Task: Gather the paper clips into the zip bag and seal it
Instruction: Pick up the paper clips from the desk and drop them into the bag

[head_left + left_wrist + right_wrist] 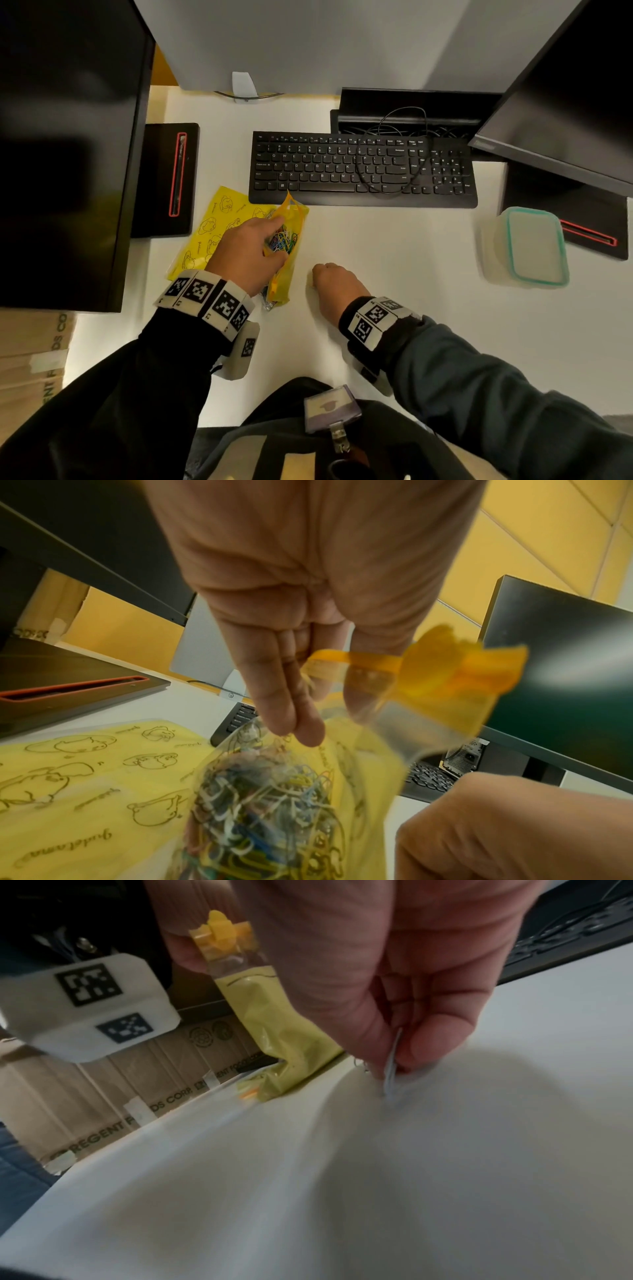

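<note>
A clear zip bag (pixel 286 240) with a yellow printed back and an orange zip strip (pixel 373 661) stands propped on the white desk, holding several coloured paper clips (pixel 267 813). My left hand (pixel 250 253) grips the bag at its mouth, with the thumb (pixel 368 693) tucked under the strip and the fingers (pixel 294 712) reaching down inside. To the right, my right hand (pixel 330 284) is curled knuckles-up on the desk. In the right wrist view its thumb and fingers (pixel 428 1042) pinch a pale paper clip (pixel 392 1069) against the desk top.
A yellow printed sheet (pixel 209 229) lies under and left of the bag. A black keyboard (pixel 363 168) with a loose cable sits behind. Monitor bases (pixel 168 178) stand left and right. A lidded plastic container (pixel 529 248) rests at the right.
</note>
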A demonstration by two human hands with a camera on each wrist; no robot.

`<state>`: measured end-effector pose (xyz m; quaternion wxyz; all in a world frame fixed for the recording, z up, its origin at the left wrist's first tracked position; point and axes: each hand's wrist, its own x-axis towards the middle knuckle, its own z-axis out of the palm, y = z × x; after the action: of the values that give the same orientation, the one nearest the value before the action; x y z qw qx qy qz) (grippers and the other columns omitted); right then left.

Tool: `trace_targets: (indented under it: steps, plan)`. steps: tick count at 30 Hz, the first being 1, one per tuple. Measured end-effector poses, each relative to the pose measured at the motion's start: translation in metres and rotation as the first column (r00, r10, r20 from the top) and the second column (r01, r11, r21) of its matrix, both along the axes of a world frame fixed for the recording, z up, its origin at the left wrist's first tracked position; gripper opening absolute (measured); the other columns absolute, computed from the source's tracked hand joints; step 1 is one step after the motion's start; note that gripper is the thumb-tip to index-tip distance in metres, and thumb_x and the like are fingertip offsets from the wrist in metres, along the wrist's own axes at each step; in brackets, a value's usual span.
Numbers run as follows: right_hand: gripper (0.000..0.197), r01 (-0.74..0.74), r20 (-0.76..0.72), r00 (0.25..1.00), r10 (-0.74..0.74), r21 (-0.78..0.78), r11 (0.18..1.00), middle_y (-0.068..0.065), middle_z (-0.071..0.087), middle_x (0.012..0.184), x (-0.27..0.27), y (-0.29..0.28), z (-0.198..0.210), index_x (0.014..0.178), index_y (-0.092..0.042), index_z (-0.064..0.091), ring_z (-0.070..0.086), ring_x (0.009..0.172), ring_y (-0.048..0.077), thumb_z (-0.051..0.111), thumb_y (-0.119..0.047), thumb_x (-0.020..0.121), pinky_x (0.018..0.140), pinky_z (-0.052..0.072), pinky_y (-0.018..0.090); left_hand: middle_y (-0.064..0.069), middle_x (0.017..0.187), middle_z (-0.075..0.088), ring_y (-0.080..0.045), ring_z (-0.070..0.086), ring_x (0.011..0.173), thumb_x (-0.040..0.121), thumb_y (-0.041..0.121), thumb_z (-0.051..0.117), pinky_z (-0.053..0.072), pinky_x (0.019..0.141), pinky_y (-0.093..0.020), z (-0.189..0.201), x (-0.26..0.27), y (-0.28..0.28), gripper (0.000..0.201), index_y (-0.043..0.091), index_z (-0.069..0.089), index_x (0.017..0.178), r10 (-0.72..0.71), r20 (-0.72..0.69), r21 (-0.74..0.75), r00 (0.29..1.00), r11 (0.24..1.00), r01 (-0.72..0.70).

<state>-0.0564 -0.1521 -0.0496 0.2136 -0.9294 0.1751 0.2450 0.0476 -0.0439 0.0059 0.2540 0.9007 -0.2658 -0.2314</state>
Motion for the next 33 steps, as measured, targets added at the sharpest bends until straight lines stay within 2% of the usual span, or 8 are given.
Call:
trace_targets:
  steps: [10,14,18,21,25,28,30,33]
  plan:
    - [0.023,-0.117,0.001,0.993,0.117,-0.020,0.993,0.019,0.056,0.109,-0.005,0.001,-0.010,0.107,0.001,0.051,0.058,0.097,0.036,0.041,0.004,0.087,0.076,0.046,0.036,-0.006,0.133,0.052,-0.025,0.050,0.117,0.081,0.017,0.064,0.039,0.100,-0.034,0.003,0.001,0.001,0.053,0.019,0.047,0.131,0.000,-0.002,-0.003,1.000,1.000,0.000]
    - [0.012,0.151,0.104,0.979,-0.173,0.187,0.971,0.010,0.062,0.089,-0.016,-0.026,-0.004,0.086,-0.010,0.056,0.055,0.077,0.023,0.047,-0.003,0.084,0.069,0.036,0.023,-0.004,0.133,0.052,-0.024,0.051,0.113,0.081,0.018,0.065,0.040,0.097,-0.032,0.005,0.001,0.003,0.054,0.020,0.046,0.132,0.017,-0.015,-0.002,1.000,1.000,-0.017]
    - [0.026,0.458,0.165,0.789,-0.592,0.485,0.745,0.001,0.058,0.067,-0.011,-0.055,0.024,0.068,-0.016,0.056,0.055,0.057,0.016,0.053,0.003,0.085,0.062,0.050,0.028,-0.003,0.134,0.051,-0.025,0.053,0.111,0.081,0.019,0.065,0.041,0.097,-0.033,0.006,0.000,0.002,0.055,0.020,0.045,0.132,0.021,-0.024,0.000,1.000,1.000,-0.021]
    - [0.034,0.416,0.183,0.722,-0.667,0.655,0.631,0.004,0.058,0.064,0.010,-0.059,0.055,0.064,-0.015,0.054,0.055,0.052,0.015,0.052,0.014,0.082,0.057,0.055,0.031,-0.003,0.135,0.050,-0.026,0.053,0.110,0.080,0.019,0.066,0.041,0.097,-0.032,0.006,-0.002,0.000,0.056,0.019,0.046,0.132,0.022,-0.036,0.001,0.999,1.000,-0.022]
    - [0.033,0.262,0.282,0.776,-0.565,0.671,0.694,0.003,0.056,0.056,0.038,-0.045,0.079,0.065,-0.016,0.056,0.054,0.047,0.015,0.057,0.014,0.080,0.052,0.053,0.027,-0.003,0.132,0.053,-0.027,0.055,0.104,0.079,0.019,0.067,0.041,0.093,-0.030,0.007,-0.003,-0.002,0.057,0.018,0.047,0.131,0.017,-0.027,0.002,1.000,1.000,-0.017]
    - [0.019,0.165,0.384,0.840,-0.383,0.492,0.855,0.000,0.061,0.062,0.051,-0.028,0.079,0.076,-0.011,0.069,0.059,0.060,0.019,0.060,0.006,0.079,0.067,0.053,0.031,-0.009,0.119,0.060,-0.024,0.054,0.087,0.077,0.016,0.069,0.041,0.079,-0.027,0.009,-0.005,-0.003,0.053,0.019,0.051,0.126,0.018,0.000,-0.020,1.000,1.000,-0.018]
    - [0.021,0.114,0.400,0.876,-0.271,0.376,0.920,0.006,0.071,0.082,0.052,-0.023,0.074,0.093,-0.010,0.073,0.061,0.073,0.020,0.057,0.001,0.083,0.077,0.049,0.028,-0.010,0.112,0.062,-0.023,0.052,0.082,0.076,0.015,0.068,0.042,0.075,-0.028,0.011,-0.006,-0.002,0.052,0.022,0.053,0.125,0.015,0.018,-0.031,1.000,0.999,-0.014]
    - [0.025,0.163,0.491,0.788,-0.372,0.416,0.895,0.008,0.070,0.098,0.042,-0.028,0.067,0.104,-0.015,0.070,0.051,0.063,0.011,0.058,-0.003,0.085,0.076,0.047,0.027,-0.009,0.121,0.059,-0.028,0.056,0.093,0.076,0.016,0.069,0.045,0.084,-0.032,0.011,-0.006,0.001,0.054,0.021,0.051,0.127,0.029,0.010,-0.037,1.000,0.999,-0.029]
